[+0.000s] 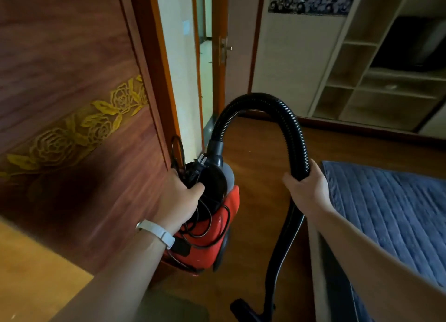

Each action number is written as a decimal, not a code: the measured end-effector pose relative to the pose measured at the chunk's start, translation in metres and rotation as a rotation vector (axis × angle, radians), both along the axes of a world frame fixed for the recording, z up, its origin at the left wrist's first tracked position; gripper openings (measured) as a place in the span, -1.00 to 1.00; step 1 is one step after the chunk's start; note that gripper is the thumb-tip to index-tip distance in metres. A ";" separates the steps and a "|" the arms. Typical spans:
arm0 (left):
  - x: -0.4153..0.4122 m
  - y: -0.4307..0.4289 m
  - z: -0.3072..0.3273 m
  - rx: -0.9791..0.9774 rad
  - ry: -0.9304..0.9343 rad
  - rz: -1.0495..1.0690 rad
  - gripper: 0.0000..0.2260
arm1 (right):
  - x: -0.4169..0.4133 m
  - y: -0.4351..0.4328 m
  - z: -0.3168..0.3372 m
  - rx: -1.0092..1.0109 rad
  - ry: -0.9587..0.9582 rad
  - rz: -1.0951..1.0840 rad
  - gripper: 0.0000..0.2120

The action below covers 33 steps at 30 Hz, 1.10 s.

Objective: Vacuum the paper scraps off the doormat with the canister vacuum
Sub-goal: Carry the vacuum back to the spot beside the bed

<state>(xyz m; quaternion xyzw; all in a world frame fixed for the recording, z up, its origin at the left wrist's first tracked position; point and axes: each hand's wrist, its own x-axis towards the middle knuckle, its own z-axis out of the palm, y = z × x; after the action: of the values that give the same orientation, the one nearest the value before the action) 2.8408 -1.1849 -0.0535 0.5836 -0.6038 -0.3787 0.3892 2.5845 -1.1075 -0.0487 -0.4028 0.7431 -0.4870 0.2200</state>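
A: Carrying it with 2 hands, why?
B: My left hand (178, 198) grips the canister vacuum (217, 225) by its top, cord (205, 215) bundled in; my right hand (306, 189) wraps the hose (260, 102), probably to stop it swinging.
A: The doormat?
B: Can't tell; a dull patch (173, 307) at the bottom edge may be it; no scraps show; the nozzle (243, 309) is cut off.

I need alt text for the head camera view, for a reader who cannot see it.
A person's left hand grips the top of a red canister vacuum while the right hand holds its black hose. A blue quilted cover shows at right.
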 end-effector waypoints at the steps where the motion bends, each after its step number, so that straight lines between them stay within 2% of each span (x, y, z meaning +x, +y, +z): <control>1: -0.004 -0.010 0.000 -0.011 -0.021 -0.030 -0.81 | -0.001 -0.005 0.003 0.000 0.008 -0.006 -0.79; 5: -0.028 -0.045 0.004 -0.025 -0.054 -0.135 -0.78 | -0.012 -0.023 0.010 0.004 0.032 -0.062 -0.78; 11: -0.085 -0.099 -0.008 0.061 0.001 -0.230 -0.79 | -0.053 -0.055 0.007 -0.018 0.013 -0.159 -0.81; 20: -0.197 -0.181 -0.026 0.092 -0.059 -0.228 -0.76 | -0.156 -0.133 -0.016 -0.025 -0.031 -0.250 -0.82; 28: -0.308 -0.264 -0.014 0.030 -0.107 -0.198 -0.76 | -0.268 -0.208 -0.014 -0.018 -0.049 -0.229 -0.83; 33: -0.352 -0.306 -0.007 0.015 -0.084 -0.194 -0.78 | -0.307 -0.249 -0.007 -0.047 -0.059 -0.237 -0.80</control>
<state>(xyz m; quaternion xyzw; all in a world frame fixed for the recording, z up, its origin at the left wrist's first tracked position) 2.4889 -1.4907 -0.0602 0.5405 -0.6703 -0.3943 0.3209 2.2774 -1.3566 -0.0559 -0.3029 0.7669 -0.5386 0.1732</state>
